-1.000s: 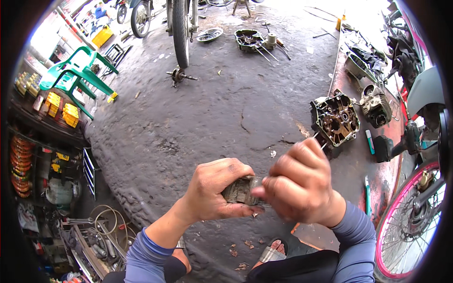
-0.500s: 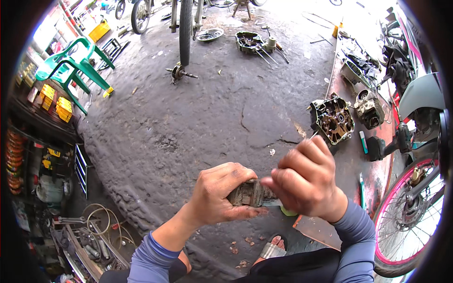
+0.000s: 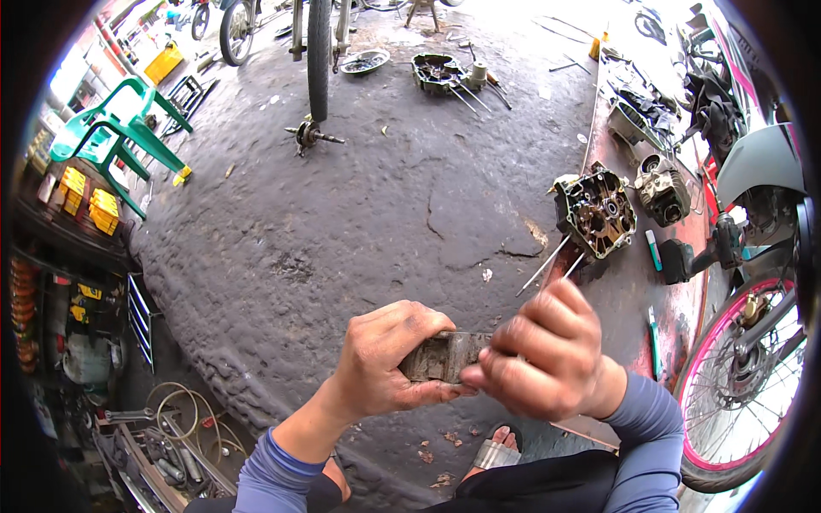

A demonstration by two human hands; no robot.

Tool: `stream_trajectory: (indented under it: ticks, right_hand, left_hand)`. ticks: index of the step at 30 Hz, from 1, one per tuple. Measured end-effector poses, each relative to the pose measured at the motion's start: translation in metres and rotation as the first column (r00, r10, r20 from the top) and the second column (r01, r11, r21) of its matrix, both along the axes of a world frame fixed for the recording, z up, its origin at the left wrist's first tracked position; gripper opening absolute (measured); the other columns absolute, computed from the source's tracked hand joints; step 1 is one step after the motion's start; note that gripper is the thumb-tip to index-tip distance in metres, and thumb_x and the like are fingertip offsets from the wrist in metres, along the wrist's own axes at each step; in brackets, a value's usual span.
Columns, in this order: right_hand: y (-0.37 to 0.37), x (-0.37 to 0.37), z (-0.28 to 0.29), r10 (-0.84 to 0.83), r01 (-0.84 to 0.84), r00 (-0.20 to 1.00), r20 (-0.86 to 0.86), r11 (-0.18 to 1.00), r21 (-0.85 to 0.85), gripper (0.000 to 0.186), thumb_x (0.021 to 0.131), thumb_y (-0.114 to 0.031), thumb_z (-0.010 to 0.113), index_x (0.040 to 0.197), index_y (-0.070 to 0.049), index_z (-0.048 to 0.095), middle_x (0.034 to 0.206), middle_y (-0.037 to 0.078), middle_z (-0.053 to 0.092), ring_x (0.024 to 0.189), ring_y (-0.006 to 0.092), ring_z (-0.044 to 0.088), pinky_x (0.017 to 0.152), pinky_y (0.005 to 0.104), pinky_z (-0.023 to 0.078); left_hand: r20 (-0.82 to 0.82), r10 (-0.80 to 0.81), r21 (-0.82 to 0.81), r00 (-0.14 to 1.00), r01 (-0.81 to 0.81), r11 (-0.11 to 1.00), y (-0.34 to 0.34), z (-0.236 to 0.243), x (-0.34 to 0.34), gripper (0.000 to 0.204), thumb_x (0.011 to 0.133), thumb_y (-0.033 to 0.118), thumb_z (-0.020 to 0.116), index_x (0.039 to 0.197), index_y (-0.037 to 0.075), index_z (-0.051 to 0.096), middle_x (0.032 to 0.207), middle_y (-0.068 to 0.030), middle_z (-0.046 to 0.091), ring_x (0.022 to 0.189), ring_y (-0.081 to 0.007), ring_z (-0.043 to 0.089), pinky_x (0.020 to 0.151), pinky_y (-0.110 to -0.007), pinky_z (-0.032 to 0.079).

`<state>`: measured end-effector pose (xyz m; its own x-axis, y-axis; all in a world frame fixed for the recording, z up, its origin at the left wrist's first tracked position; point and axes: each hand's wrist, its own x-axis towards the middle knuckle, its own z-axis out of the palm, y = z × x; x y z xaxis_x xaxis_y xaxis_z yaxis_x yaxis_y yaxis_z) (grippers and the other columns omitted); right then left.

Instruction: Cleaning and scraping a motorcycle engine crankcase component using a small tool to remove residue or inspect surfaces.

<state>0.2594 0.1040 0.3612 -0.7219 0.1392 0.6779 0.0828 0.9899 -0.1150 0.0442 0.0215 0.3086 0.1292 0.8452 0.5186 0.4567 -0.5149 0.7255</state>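
My left hand (image 3: 376,359) is wrapped round a grimy grey-brown metal engine part (image 3: 445,356), thumb along its near side and fingers over its far side. The block has a ridged, dirt-caked face and is held above the floor, in front of my knees. Against its right end is my right hand (image 3: 547,355), fingers curled closed and slightly blurred. Whatever those fingers hold is hidden behind them. Beyond my right hand, an opened engine crankcase half (image 3: 596,209) rests on the floor, oily inside, with two thin metal rods sticking out towards me.
A crankshaft (image 3: 312,135) lies on the dark floor ahead, near a motorcycle's front wheel (image 3: 319,60). At right are a cylinder head (image 3: 663,190), a pink-rimmed wheel (image 3: 740,385) and a green-handled tool (image 3: 655,342). A tool tray (image 3: 158,462) is at lower left, a green chair (image 3: 120,128) farther back.
My right hand has shifted a little down and left along the engine part. A yellow-green thing seen below it earlier is now hidden. The whole view has swung slightly.
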Motion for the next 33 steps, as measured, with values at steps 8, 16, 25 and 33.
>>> stream_trajectory:
  ticks: [8, 16, 25, 33]
  right_hand:
    - [0.012, 0.002, 0.002, -0.063, 0.064, 0.998, 0.025, 0.998, -0.021, 0.031, 0.078, -0.025, 0.081, 0.073, -0.012, 0.054, 0.074, 0.001, 0.051, 0.069, 0.0199, 0.049, 0.061, 0.0378, 0.034]
    - [0.004, 0.002, 0.002, -0.011, 0.011, 1.0, 0.028, 1.0, -0.008, 0.028, 0.078, -0.025, 0.079, 0.074, -0.012, 0.055, 0.074, 0.001, 0.052, 0.07, 0.0203, 0.05, 0.064, 0.0386, 0.035]
    - [0.01, 0.013, -0.009, -0.191, 0.224, 0.972, 0.135, 0.926, -0.303, 0.024, 0.088, -0.022, 0.079, 0.08, -0.009, 0.059, 0.079, 0.007, 0.055, 0.071, 0.0255, 0.058, 0.061, 0.0397, 0.048]
    - [-0.007, 0.008, -0.006, -0.219, 0.273, 0.956, 0.197, 0.91, -0.313, 0.02, 0.089, -0.024, 0.076, 0.084, -0.01, 0.062, 0.079, 0.005, 0.055, 0.069, 0.0235, 0.063, 0.057, 0.0391, 0.051]
  left_hand:
    - [0.0, 0.001, -0.028, 1.0, -0.001, 1.0, 0.003, 0.003, 0.003, 0.062, 0.074, 0.057, 0.089, 0.1, 0.004, 0.069, 0.085, -0.0109, 0.069, 0.076, -0.0292, 0.071, 0.067, -0.038, 0.056]
    - [-0.025, 0.023, 0.011, 0.999, -0.023, 1.0, 0.006, -0.002, 0.002, 0.067, 0.071, 0.06, 0.091, 0.1, 0.003, 0.07, 0.085, -0.0112, 0.071, 0.074, -0.0256, 0.07, 0.066, -0.035, 0.055]
    - [-0.047, 0.096, -0.029, 0.994, -0.097, 0.995, -0.007, 0.002, 0.01, 0.059, 0.073, 0.05, 0.094, 0.098, 0.003, 0.068, 0.084, -0.0108, 0.07, 0.073, -0.0278, 0.07, 0.066, -0.037, 0.056]
    - [-0.072, 0.297, -0.052, 0.952, -0.3, 0.952, -0.024, 0.001, 0.024, 0.068, 0.071, 0.059, 0.093, 0.1, 0.002, 0.068, 0.083, -0.0085, 0.066, 0.071, -0.0207, 0.066, 0.064, -0.033, 0.052]
